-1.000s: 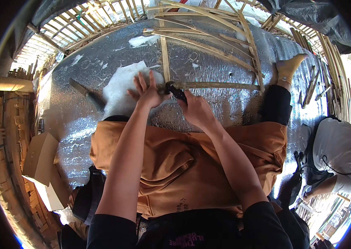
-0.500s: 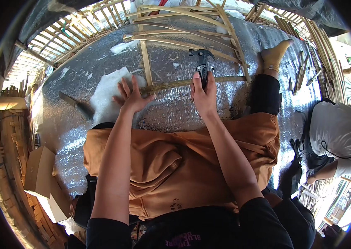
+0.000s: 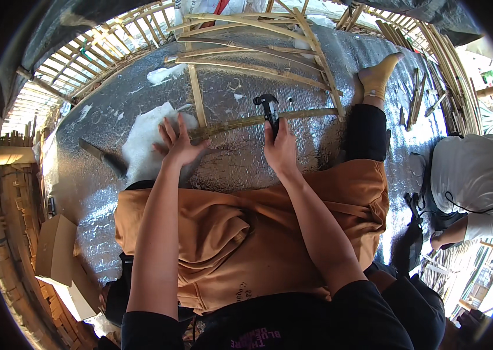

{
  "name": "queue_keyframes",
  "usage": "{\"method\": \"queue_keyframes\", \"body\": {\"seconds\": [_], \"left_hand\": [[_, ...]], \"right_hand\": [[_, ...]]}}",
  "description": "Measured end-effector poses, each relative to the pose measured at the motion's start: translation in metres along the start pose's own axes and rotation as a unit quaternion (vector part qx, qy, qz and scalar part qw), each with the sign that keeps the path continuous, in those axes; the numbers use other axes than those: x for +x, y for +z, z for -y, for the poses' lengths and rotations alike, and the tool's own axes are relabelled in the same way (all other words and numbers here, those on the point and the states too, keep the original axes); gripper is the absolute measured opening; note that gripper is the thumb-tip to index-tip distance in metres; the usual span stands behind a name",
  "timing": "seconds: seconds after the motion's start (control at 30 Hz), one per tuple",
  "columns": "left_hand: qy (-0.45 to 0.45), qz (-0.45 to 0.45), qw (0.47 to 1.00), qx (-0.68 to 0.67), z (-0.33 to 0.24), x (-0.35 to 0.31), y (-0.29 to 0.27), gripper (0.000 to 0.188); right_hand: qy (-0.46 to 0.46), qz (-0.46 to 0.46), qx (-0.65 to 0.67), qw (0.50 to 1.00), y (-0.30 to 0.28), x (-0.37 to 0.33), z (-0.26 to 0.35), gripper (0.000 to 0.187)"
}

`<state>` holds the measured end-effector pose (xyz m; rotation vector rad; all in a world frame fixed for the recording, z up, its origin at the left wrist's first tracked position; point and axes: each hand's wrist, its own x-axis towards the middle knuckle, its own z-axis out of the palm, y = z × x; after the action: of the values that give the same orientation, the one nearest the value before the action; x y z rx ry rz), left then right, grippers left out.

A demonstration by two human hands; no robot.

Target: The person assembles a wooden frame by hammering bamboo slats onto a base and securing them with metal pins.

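My right hand (image 3: 281, 148) is closed around the handle of a black claw hammer (image 3: 268, 108). The hammer's head points away from me, and its shaft crosses over the near strip (image 3: 236, 125) of a bamboo frame (image 3: 197, 96). Fingers spread, my left hand (image 3: 179, 146) is at the left end of that strip, over a crumpled white sheet (image 3: 144, 140). Whether the palm touches the strip or the sheet, I cannot tell. A knife with a dark handle (image 3: 113, 165) lies left of the sheet.
Silvery foil matting (image 3: 100, 204) covers the floor. A bare foot (image 3: 379, 77) stretches out right of the frame. A person in a grey shirt (image 3: 471, 175) sits at the right. Bamboo sticks (image 3: 416, 102) lie beyond the foot. A cardboard box (image 3: 55, 248) stands at the left.
The hammer's head has come down and closer to me, nearer the near strip. My left hand keeps its spread pose by the strip's end. The whole view has shifted slightly.
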<state>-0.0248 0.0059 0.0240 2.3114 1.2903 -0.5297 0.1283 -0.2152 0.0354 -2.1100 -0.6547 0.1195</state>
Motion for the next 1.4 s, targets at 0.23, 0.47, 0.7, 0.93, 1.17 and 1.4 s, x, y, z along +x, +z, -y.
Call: {"method": "queue_keyframes", "body": {"seconds": [0.23,0.47,0.7,0.93,1.17,1.4], "left_hand": [[-0.002,0.002,1.000,-0.001,-0.002,-0.002,0.000,0.133],[0.006,-0.004,1.000,-0.002,0.000,-0.002,-0.001,0.132],[0.017,0.036,0.999,0.032,-0.010,-0.009,-0.028,0.125],[0.084,-0.223,0.953,-0.186,0.029,0.032,-0.041,0.055],[0.108,-0.306,0.899,-0.293,0.003,0.018,-0.063,0.023],[0.117,-0.331,0.892,-0.286,0.005,0.011,-0.066,0.020]], "right_hand": [[0.055,0.090,-0.095,0.990,0.009,-0.012,-0.011,0.028],[0.035,0.093,-0.086,0.991,0.016,-0.016,-0.021,0.029],[0.005,0.072,-0.089,0.993,0.019,-0.017,-0.029,0.026],[-0.003,0.058,-0.085,0.995,0.023,-0.018,-0.021,0.026],[-0.016,0.068,-0.102,0.992,0.017,-0.017,-0.025,0.035],[-0.016,0.069,-0.123,0.990,0.019,-0.015,-0.023,0.034]]}}
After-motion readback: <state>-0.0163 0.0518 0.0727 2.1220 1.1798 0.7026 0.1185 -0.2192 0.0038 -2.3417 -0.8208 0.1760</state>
